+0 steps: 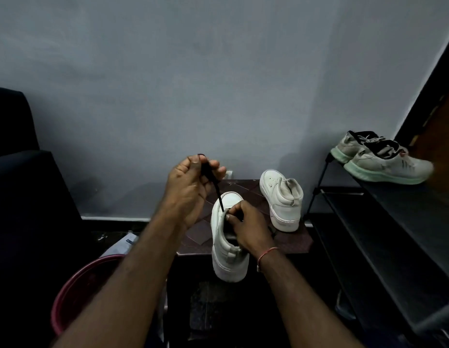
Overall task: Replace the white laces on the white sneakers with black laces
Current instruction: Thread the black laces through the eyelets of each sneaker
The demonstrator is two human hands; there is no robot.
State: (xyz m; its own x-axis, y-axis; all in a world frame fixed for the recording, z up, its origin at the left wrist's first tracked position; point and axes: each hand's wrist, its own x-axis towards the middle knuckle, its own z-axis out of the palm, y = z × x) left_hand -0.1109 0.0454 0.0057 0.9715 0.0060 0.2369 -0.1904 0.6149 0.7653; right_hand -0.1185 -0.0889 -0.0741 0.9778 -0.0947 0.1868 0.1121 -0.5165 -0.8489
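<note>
Key relation: the black lace [216, 189] runs taut from the near sneaker [229, 262] up toward 11 o'clock into my left hand [190, 187]. Its long axis is close to upright and leans left.
Left hand: raised, fingers and thumb pinching the lace's upper end.
Right hand [246, 228]: fingers curled on the sneaker's throat, right where the lace enters. I cannot tell whether they also pinch the lace.
Near sneaker: toe at 12 o'clock, heel at 6, directly under my right hand.
Nearer hand: the right touches the sneaker, while the left is apart from it at 11 o'clock.
Next pull, my judgement: along the lace's line, with the right hand bracing.
Second sneaker [281, 197]: at 1 o'clock, beside the first, with no lace visible.
</note>
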